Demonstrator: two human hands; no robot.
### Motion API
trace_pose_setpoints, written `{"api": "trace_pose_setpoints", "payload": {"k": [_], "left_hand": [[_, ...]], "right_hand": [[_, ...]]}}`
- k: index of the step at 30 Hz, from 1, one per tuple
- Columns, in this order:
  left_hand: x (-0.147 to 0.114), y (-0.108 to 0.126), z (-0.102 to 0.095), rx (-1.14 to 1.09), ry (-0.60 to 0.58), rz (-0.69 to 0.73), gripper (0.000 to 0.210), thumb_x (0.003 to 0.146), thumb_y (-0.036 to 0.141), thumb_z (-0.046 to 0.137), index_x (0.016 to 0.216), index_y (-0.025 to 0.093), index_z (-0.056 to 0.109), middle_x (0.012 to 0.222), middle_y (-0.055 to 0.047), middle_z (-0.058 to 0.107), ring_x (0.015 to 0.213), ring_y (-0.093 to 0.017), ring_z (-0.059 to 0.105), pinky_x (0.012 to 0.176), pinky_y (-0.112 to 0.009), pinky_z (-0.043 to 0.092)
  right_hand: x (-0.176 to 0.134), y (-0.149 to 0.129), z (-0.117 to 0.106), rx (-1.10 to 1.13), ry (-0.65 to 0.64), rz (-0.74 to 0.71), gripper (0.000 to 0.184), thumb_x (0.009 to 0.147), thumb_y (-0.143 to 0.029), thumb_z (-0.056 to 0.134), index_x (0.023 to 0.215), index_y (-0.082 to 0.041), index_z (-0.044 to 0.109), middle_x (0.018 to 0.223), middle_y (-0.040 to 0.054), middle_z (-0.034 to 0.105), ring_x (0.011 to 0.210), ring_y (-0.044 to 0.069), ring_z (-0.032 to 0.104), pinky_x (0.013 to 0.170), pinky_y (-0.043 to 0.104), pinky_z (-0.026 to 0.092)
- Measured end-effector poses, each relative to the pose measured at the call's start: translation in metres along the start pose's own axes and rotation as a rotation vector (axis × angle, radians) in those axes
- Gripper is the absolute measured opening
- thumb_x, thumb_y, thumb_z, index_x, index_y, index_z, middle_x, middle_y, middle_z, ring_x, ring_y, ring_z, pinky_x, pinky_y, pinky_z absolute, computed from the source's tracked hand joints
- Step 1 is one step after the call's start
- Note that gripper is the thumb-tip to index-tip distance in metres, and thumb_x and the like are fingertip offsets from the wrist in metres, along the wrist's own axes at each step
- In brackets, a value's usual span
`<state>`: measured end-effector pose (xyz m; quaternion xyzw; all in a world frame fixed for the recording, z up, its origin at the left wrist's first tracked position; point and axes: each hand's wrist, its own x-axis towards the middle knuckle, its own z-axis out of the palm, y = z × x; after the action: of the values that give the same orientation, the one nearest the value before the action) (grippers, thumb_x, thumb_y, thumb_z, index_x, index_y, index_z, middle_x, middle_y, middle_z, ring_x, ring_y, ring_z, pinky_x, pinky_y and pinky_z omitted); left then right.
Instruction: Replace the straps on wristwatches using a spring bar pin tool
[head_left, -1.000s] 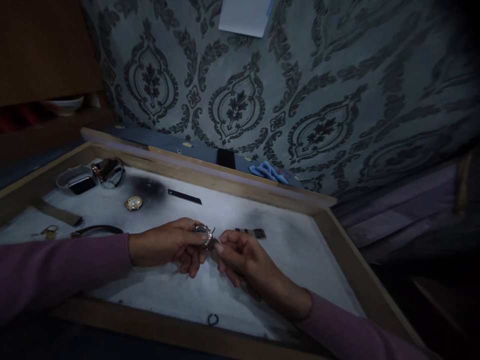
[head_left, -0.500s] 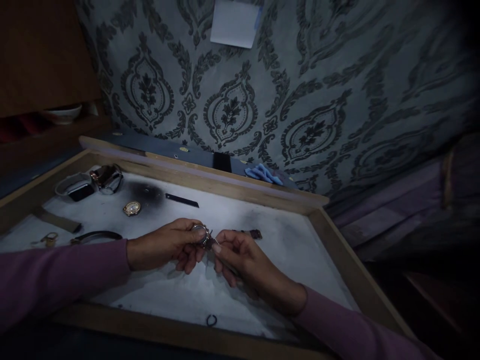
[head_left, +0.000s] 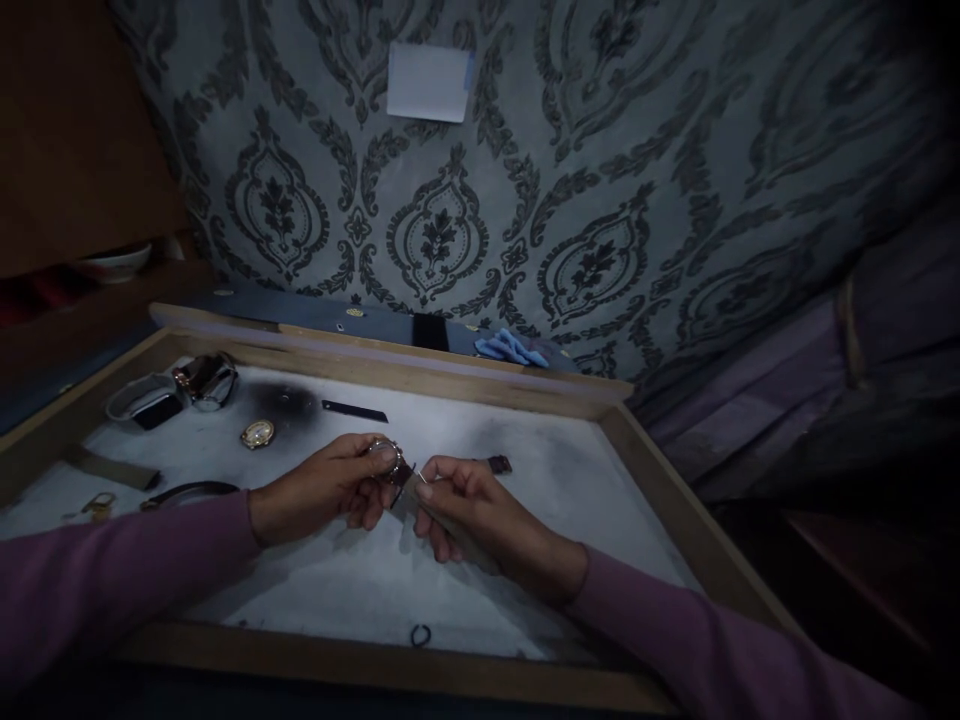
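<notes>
My left hand (head_left: 345, 480) is closed around a round-cased wristwatch (head_left: 386, 456), its thumb over the dial side. A short dark piece, perhaps part of a strap, sticks out from the watch toward the right. Just beside it, my right hand (head_left: 469, 505) pinches a thin, pale, pin-like piece (head_left: 421, 477) between thumb and fingertips. The two hands are close but apart, above the white surface. Its other fingers curl below, and what they hold, if anything, is hidden. Behind the right hand lies a dark strap piece (head_left: 500, 464), partly covered.
A wood-framed tray (head_left: 615, 425) surrounds the work. Inside lie a smartwatch (head_left: 156, 408), a brown-strapped watch (head_left: 214, 382), a gold watch head (head_left: 258, 433), a black blade (head_left: 355, 411), an olive strap (head_left: 112, 466), a black strap (head_left: 191, 490) and a small dark ring (head_left: 421, 635). Blue cloth (head_left: 511, 347) sits behind.
The camera view has shifted slightly. My right hand has drawn a little away from the watch, widening the gap, and the watch has turned so its dark strap-like piece shows more.
</notes>
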<state>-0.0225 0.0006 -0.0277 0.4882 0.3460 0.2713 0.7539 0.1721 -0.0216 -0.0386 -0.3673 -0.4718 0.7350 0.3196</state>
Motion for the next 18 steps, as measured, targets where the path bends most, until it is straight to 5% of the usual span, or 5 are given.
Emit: {"api": "trace_pose_setpoints", "payload": {"k": [4, 11, 14, 18], "left_hand": [[0.001, 0.004, -0.003, -0.002, 0.062, -0.017, 0.035, 0.078, 0.044, 0.07, 0.07, 0.016, 0.051, 0.056, 0.005, 0.055, 0.04, -0.004, 0.045, 0.036, -0.016, 0.026], [0.0, 0.016, -0.006, 0.039, 0.097, 0.038, 0.034, 0.071, 0.036, 0.077, 0.067, 0.016, 0.051, 0.052, 0.006, 0.05, 0.038, -0.002, 0.034, 0.035, -0.013, 0.023], [-0.002, 0.022, -0.011, 0.027, 0.07, 0.075, 0.031, 0.074, 0.032, 0.074, 0.065, 0.016, 0.048, 0.05, 0.007, 0.046, 0.036, -0.001, 0.029, 0.034, -0.013, 0.019], [-0.005, 0.031, -0.02, -0.046, 0.021, 0.08, 0.028, 0.072, 0.027, 0.074, 0.066, 0.016, 0.048, 0.049, 0.007, 0.043, 0.037, -0.001, 0.026, 0.034, -0.012, 0.018]], "right_hand": [[0.004, 0.002, 0.0, 0.068, -0.026, 0.052, 0.026, 0.09, -0.038, 0.06, 0.081, -0.014, 0.055, 0.062, 0.0019, 0.069, 0.044, 0.01, 0.063, 0.04, 0.017, 0.046], [0.007, -0.003, -0.002, 0.325, -0.029, 0.213, 0.053, 0.105, -0.04, 0.012, 0.089, -0.013, 0.054, 0.063, 0.0089, 0.069, 0.061, 0.017, 0.072, 0.061, 0.027, 0.057], [0.007, -0.002, -0.006, 0.389, -0.066, 0.199, 0.052, 0.105, -0.041, 0.015, 0.093, -0.011, 0.056, 0.07, 0.0112, 0.071, 0.069, 0.018, 0.073, 0.07, 0.03, 0.057], [0.006, 0.0, -0.008, 0.335, -0.057, 0.118, 0.026, 0.101, -0.019, 0.036, 0.094, -0.009, 0.058, 0.079, 0.0125, 0.072, 0.077, 0.019, 0.074, 0.079, 0.031, 0.057]]}}
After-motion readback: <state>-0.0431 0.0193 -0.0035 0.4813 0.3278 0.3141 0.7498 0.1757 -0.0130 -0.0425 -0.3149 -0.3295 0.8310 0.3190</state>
